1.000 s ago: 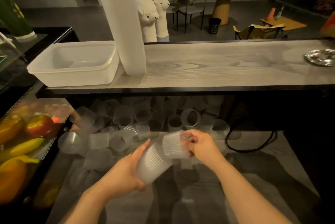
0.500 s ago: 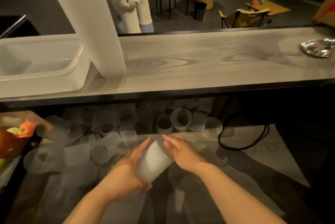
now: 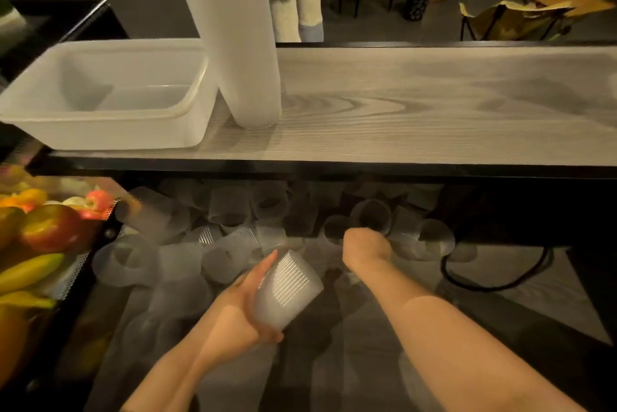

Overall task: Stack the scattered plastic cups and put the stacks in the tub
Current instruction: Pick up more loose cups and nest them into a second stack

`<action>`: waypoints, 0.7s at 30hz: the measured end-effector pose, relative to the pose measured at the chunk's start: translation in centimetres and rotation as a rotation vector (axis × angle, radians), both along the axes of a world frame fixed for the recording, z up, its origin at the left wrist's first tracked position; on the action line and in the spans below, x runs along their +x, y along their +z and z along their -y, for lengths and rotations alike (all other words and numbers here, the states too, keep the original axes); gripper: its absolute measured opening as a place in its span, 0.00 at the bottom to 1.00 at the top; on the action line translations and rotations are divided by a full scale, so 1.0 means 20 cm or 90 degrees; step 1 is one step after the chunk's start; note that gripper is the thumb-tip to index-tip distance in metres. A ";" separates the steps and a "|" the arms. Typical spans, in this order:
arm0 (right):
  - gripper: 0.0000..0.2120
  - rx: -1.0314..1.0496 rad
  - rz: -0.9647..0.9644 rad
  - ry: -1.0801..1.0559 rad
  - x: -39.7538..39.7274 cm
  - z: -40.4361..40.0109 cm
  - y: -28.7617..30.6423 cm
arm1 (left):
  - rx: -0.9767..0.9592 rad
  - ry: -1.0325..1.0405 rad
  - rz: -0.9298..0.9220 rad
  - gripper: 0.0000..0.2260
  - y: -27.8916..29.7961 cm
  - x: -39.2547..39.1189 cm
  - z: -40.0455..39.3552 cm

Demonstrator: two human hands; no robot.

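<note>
So the left hand is wrapped around a short stack of ribbed cups, thumb underneath and fingers along the far side, holding it tilted with the open end pointing up and away. Can't count how many are nested in there, they're frosted and blurry.

The right hand is reached out further ahead, down among the loose cups lying on the floor under the shelf. Its fingers curl down and away from the camera, so I can't tell if it's got hold of one or not. One cup on its side sits right at its fingertips, mouth facing us.

Up past both hands, on the wooden shelf, there's the white tub, off to the left of the left hand. Just beside the tub stands a really tall stack of cups, leaning a bit.

Fruit off to the left of the left hand, a black cable right of the right hand.

No readable writing or logos on anything.
</note>
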State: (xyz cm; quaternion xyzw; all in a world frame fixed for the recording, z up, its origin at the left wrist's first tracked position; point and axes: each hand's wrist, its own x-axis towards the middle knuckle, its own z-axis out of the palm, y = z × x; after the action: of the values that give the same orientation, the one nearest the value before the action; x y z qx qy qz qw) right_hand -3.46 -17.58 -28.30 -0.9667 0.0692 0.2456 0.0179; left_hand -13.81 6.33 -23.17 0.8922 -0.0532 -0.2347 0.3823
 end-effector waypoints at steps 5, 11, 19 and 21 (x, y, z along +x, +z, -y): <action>0.10 -0.039 0.111 0.114 -0.15 0.07 -0.03 | 0.012 0.001 -0.010 0.56 0.00 -0.03 -0.02; 0.13 -0.040 0.156 0.143 -0.50 0.04 0.07 | 0.015 0.012 -0.015 0.57 0.00 -0.07 -0.01; 0.13 0.069 0.037 0.035 -0.71 0.10 0.12 | 0.061 -0.047 0.004 0.57 0.04 -0.08 0.07; 0.22 0.187 0.016 -0.140 -0.73 0.12 0.13 | 0.065 -0.058 0.008 0.57 0.06 -0.09 0.09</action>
State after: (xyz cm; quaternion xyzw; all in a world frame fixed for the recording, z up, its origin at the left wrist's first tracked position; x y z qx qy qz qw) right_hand -18.09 -19.99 -25.67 -0.9433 0.1376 0.2375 0.1865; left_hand -15.59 4.44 -22.05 0.9087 -0.0840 -0.2483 0.3249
